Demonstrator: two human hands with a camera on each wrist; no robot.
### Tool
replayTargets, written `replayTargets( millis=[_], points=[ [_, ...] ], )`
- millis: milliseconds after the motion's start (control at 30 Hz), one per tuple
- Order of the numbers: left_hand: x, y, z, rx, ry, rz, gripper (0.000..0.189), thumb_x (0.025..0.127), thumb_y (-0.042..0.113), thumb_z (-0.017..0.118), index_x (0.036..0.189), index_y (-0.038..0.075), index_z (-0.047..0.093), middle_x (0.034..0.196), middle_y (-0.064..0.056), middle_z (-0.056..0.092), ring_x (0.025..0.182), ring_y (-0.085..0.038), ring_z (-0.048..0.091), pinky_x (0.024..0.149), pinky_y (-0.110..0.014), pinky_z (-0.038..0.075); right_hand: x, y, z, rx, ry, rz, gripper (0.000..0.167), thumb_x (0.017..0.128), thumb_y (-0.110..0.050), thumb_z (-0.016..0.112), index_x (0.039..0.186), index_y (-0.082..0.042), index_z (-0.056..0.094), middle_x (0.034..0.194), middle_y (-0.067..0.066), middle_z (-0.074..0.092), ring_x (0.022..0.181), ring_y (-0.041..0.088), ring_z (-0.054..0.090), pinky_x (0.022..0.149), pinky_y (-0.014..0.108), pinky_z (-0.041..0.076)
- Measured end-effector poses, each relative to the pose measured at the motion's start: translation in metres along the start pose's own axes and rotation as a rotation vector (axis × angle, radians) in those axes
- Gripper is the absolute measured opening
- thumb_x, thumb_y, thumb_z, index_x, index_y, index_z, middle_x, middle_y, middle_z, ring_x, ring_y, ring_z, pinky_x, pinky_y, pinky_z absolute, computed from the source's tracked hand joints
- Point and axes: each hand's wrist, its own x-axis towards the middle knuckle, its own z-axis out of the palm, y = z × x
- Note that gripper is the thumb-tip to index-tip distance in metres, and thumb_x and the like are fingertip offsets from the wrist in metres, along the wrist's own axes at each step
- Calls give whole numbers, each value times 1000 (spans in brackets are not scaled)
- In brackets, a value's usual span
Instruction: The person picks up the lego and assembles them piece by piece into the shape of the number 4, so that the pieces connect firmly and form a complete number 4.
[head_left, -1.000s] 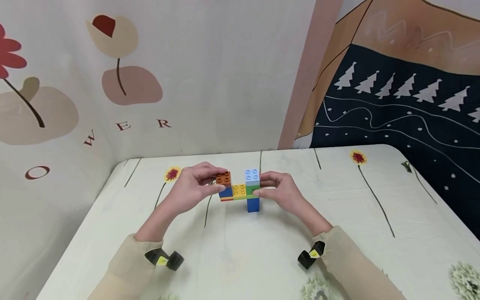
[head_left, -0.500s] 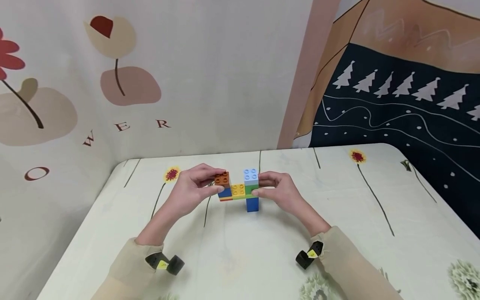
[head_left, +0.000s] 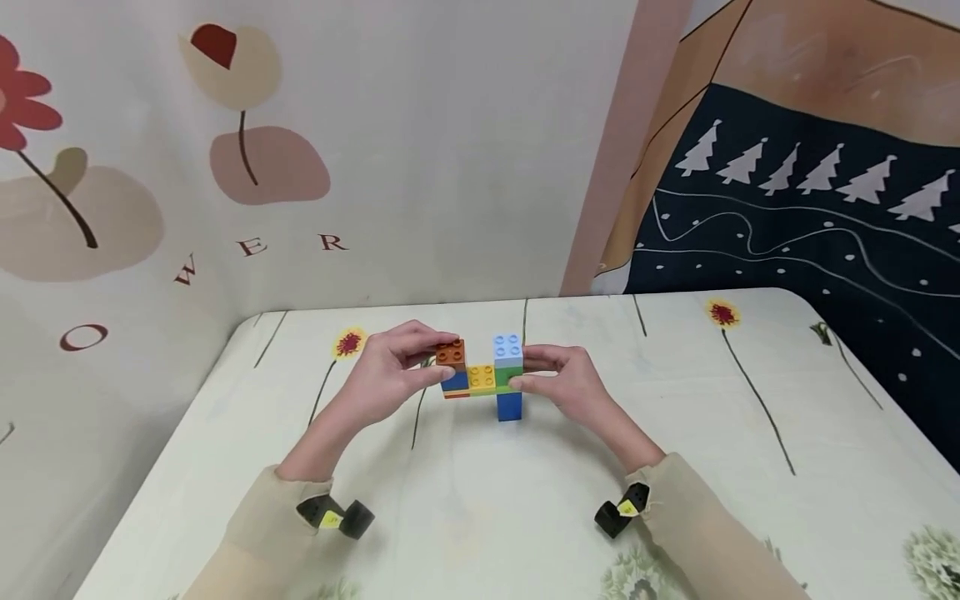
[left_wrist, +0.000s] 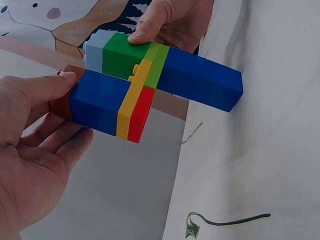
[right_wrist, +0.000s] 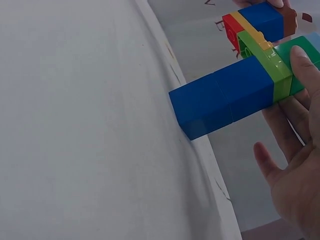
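Observation:
A toy building-brick structure stands on a blue column (head_left: 509,407) whose foot appears to meet the table. A lime plate (left_wrist: 159,65) caps the column, and a yellow plate (head_left: 482,377) juts left from it, with a red plate (left_wrist: 140,117) underneath its outer end. Above that end sit a blue brick (left_wrist: 100,102) and a brown brick (head_left: 450,357). My left hand (head_left: 386,375) pinches the brown brick between thumb and fingers. Over the column, a green brick (left_wrist: 122,55) carries a light blue brick (head_left: 507,350). My right hand (head_left: 564,385) grips the green brick from the right.
A pale cloth with printed flowers covers the table (head_left: 457,508). Behind it hangs a printed curtain (head_left: 450,167), with a dark tree-patterned cloth (head_left: 787,225) at the right. A small black camera (head_left: 341,517) is on the left wrist, and another camera (head_left: 622,510) on the right.

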Motion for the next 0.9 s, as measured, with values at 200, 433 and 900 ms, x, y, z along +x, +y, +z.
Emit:
replayTargets(
  millis=[200,433,900],
  points=[
    [6,7,4,38,-29,28,37,88,2,80,124,7,75,109,-3,66,105,-21,66,92,-26,56,0,1,-2,14,6,9,50,84,-16,86,130,-1,70,119,13,73,116,28,68,92,40,56],
    [7,11,3,88,-42,36,37,87,0,81,123,5,75,109,-4,67,104,-22,67,93,-38,57,-1,-1,-2,12,7,20,49,84,-16,87,129,-2,70,119,13,74,117,29,67,91,39,57],
    [1,4,-2,22,-20,3,40,87,0,81,125,5,74,112,-6,67,106,-23,68,97,-43,54,0,-1,-2,1,4,8,50,84,-15,87,129,-2,71,118,12,74,116,28,68,90,37,56]
  ],
)
